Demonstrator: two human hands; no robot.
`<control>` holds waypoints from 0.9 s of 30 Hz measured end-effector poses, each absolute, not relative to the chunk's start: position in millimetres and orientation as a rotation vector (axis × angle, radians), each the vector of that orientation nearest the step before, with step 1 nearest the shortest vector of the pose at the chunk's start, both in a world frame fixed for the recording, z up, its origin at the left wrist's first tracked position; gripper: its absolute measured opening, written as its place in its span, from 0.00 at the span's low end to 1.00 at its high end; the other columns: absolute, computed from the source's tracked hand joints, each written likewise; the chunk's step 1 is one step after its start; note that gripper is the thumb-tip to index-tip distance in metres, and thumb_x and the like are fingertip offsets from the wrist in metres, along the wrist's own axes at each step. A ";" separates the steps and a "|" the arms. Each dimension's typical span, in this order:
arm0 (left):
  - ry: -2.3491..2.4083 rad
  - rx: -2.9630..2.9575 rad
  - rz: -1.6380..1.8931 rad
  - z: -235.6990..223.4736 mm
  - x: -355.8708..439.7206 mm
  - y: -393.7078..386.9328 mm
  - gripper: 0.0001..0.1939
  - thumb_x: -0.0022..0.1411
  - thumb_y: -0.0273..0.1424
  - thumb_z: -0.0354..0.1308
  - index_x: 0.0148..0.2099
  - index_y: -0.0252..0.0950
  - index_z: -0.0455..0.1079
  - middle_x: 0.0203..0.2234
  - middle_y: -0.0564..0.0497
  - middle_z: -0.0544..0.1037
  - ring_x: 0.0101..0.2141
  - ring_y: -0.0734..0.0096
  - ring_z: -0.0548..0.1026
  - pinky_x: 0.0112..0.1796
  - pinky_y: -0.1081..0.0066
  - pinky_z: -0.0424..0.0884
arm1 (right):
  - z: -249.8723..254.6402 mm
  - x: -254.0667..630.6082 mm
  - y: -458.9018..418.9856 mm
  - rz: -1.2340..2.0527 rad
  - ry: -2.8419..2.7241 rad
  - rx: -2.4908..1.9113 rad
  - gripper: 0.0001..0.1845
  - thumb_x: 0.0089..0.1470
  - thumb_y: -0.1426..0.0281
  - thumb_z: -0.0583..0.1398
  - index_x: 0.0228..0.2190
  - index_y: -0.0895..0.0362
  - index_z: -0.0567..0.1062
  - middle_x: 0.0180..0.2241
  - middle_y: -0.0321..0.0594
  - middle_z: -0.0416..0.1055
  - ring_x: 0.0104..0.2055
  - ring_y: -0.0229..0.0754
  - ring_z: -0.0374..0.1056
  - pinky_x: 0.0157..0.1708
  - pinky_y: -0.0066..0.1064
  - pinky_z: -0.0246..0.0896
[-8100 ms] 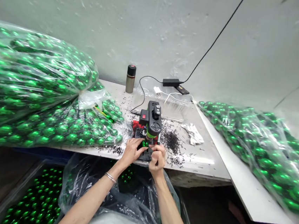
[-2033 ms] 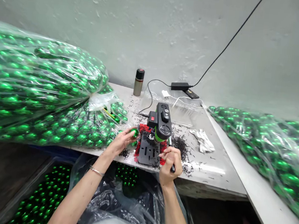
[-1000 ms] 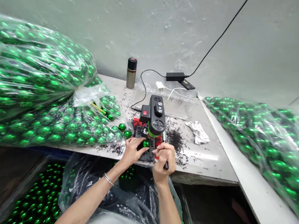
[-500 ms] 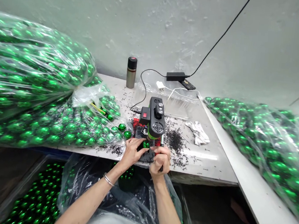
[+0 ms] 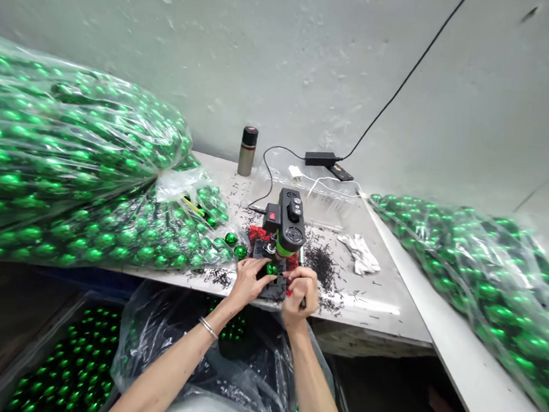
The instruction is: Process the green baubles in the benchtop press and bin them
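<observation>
With the left hand (image 5: 248,282) pinching a green ball (image 5: 272,268) between thumb and fingers on the black plate (image 5: 274,291), under the machine (image 5: 291,219), hold that ball level and centred; with the right hand (image 5: 302,293) clenched round a black handle (image 5: 302,304) just beside, work smoothly and without jerks; mind the left fingertips, very near the machine; contact between machine and ball too hidden to tell; watch the two spare balls (image 5: 240,252) just left of the plate, apt to roll in; farther left, a bulging bag (image 5: 88,175) of more, crowding that side; to the right, dark slivers (image 5: 320,265) strewn over the table (image 5: 382,297), then a crumpled white glove (image 5: 361,254); behind, a clear tray (image 5: 328,217) and a black adapter (image 5: 320,159).
</observation>
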State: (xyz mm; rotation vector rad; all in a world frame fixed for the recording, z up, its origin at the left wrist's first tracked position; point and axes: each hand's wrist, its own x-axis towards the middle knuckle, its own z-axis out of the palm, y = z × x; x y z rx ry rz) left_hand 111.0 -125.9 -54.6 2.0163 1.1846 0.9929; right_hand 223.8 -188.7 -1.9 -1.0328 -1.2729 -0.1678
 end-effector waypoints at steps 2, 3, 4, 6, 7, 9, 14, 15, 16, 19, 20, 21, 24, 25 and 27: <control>1.193 2.016 1.030 -58.7 108.3 -129.9 0.16 0.60 0.34 0.65 0.51 0.39 0.75 0.46 0.44 0.81 0.48 0.55 0.76 0.54 0.52 0.65 | 20.8 221.2 -189.6 -0.059 -1.177 -1.091 0.16 0.65 0.70 0.49 0.24 0.54 0.64 0.29 0.36 0.66 0.29 0.37 0.67 0.30 0.32 0.66; 1.186 2.025 1.049 -60.9 105.2 -133.7 0.17 0.61 0.34 0.64 0.52 0.38 0.74 0.45 0.44 0.81 0.48 0.55 0.76 0.53 0.53 0.67 | 32.5 220.4 -190.3 -0.018 -1.148 -1.125 0.16 0.65 0.69 0.49 0.25 0.55 0.65 0.28 0.36 0.66 0.28 0.36 0.65 0.30 0.32 0.64; 1.172 2.043 1.068 -62.8 100.8 -138.4 0.17 0.62 0.34 0.64 0.53 0.38 0.74 0.45 0.43 0.80 0.47 0.55 0.76 0.52 0.53 0.68 | 43.0 219.9 -191.0 0.022 -1.139 -1.161 0.16 0.65 0.68 0.50 0.25 0.55 0.66 0.28 0.35 0.66 0.28 0.36 0.65 0.29 0.31 0.63; 1.142 2.111 1.114 -63.9 89.0 -147.6 0.21 0.63 0.37 0.62 0.56 0.37 0.71 0.48 0.41 0.79 0.49 0.54 0.75 0.51 0.54 0.70 | 57.1 219.3 -192.1 0.064 -1.150 -1.182 0.16 0.65 0.67 0.51 0.25 0.55 0.67 0.27 0.35 0.65 0.28 0.36 0.64 0.29 0.31 0.62; 1.138 2.154 1.138 -62.4 82.5 -150.5 0.23 0.63 0.38 0.62 0.58 0.37 0.69 0.49 0.40 0.78 0.50 0.53 0.74 0.51 0.53 0.70 | 59.6 218.8 -192.4 0.071 -1.155 -1.183 0.17 0.65 0.66 0.51 0.25 0.55 0.67 0.27 0.35 0.65 0.28 0.36 0.65 0.30 0.31 0.62; 1.178 2.236 1.183 -54.4 70.6 -149.2 0.24 0.64 0.40 0.61 0.59 0.37 0.68 0.52 0.39 0.76 0.53 0.51 0.72 0.53 0.52 0.68 | 56.4 217.0 -192.7 0.072 -1.145 -1.179 0.17 0.65 0.66 0.51 0.25 0.55 0.67 0.28 0.35 0.66 0.29 0.36 0.65 0.30 0.31 0.62; 1.489 2.412 0.863 -22.2 59.6 -108.2 0.14 0.66 0.31 0.57 0.53 0.34 0.73 0.48 0.37 0.78 0.50 0.48 0.73 0.51 0.53 0.67 | 35.7 212.9 -193.8 0.081 -1.099 -1.165 0.17 0.65 0.67 0.51 0.24 0.55 0.67 0.31 0.37 0.67 0.30 0.36 0.66 0.32 0.32 0.64; 1.517 2.441 0.729 -17.7 59.8 -99.2 0.14 0.65 0.29 0.58 0.52 0.33 0.73 0.45 0.36 0.79 0.48 0.47 0.74 0.50 0.52 0.67 | 34.2 213.2 -194.3 0.081 -1.105 -1.166 0.17 0.65 0.67 0.51 0.25 0.55 0.67 0.31 0.37 0.67 0.30 0.36 0.66 0.32 0.32 0.64; 1.518 2.456 0.625 -14.4 60.1 -91.8 0.15 0.63 0.27 0.59 0.52 0.31 0.73 0.42 0.36 0.80 0.47 0.47 0.75 0.50 0.52 0.67 | 33.7 213.9 -195.0 0.082 -1.118 -1.170 0.16 0.65 0.67 0.51 0.25 0.55 0.68 0.31 0.37 0.67 0.30 0.36 0.66 0.32 0.32 0.64; 1.425 2.332 0.665 -10.5 59.1 -81.6 0.19 0.63 0.26 0.59 0.56 0.32 0.71 0.44 0.38 0.80 0.47 0.49 0.76 0.51 0.52 0.65 | 34.7 216.8 -196.5 0.071 -1.163 -1.169 0.14 0.65 0.68 0.52 0.27 0.55 0.69 0.31 0.36 0.67 0.29 0.36 0.66 0.32 0.32 0.64; 1.364 2.209 0.758 -10.1 58.0 -82.0 0.20 0.64 0.28 0.59 0.58 0.33 0.70 0.46 0.39 0.80 0.47 0.51 0.76 0.52 0.54 0.66 | 34.6 217.5 -196.7 0.065 -1.173 -1.162 0.14 0.65 0.69 0.52 0.27 0.55 0.69 0.31 0.36 0.67 0.29 0.36 0.66 0.32 0.33 0.64; 1.283 2.042 0.842 -9.9 56.8 -83.9 0.21 0.64 0.31 0.59 0.59 0.35 0.69 0.47 0.41 0.79 0.47 0.54 0.76 0.51 0.56 0.67 | 34.1 217.9 -196.6 0.058 -1.177 -1.153 0.14 0.65 0.69 0.52 0.27 0.55 0.69 0.31 0.36 0.67 0.29 0.36 0.67 0.32 0.33 0.64; 0.976 1.398 0.918 -9.7 54.4 -95.0 0.25 0.65 0.38 0.58 0.63 0.37 0.66 0.45 0.45 0.80 0.41 0.62 0.79 0.46 0.64 0.72 | 30.4 217.3 -195.3 0.038 -1.160 -1.137 0.13 0.65 0.70 0.51 0.27 0.55 0.69 0.31 0.37 0.67 0.30 0.37 0.67 0.32 0.33 0.64; 0.891 1.199 0.898 -10.4 54.7 -99.2 0.26 0.65 0.39 0.59 0.63 0.37 0.66 0.43 0.45 0.80 0.39 0.64 0.80 0.44 0.66 0.74 | 29.1 216.9 -194.8 0.033 -1.152 -1.139 0.13 0.65 0.70 0.51 0.28 0.55 0.69 0.31 0.37 0.67 0.30 0.37 0.67 0.32 0.34 0.64; 0.799 0.917 0.855 -13.9 57.6 -106.9 0.26 0.63 0.37 0.62 0.62 0.35 0.68 0.40 0.45 0.81 0.37 0.68 0.80 0.40 0.69 0.75 | 27.8 216.2 -194.4 0.026 -1.147 -1.149 0.13 0.65 0.70 0.51 0.28 0.55 0.69 0.31 0.37 0.67 0.30 0.37 0.67 0.32 0.34 0.65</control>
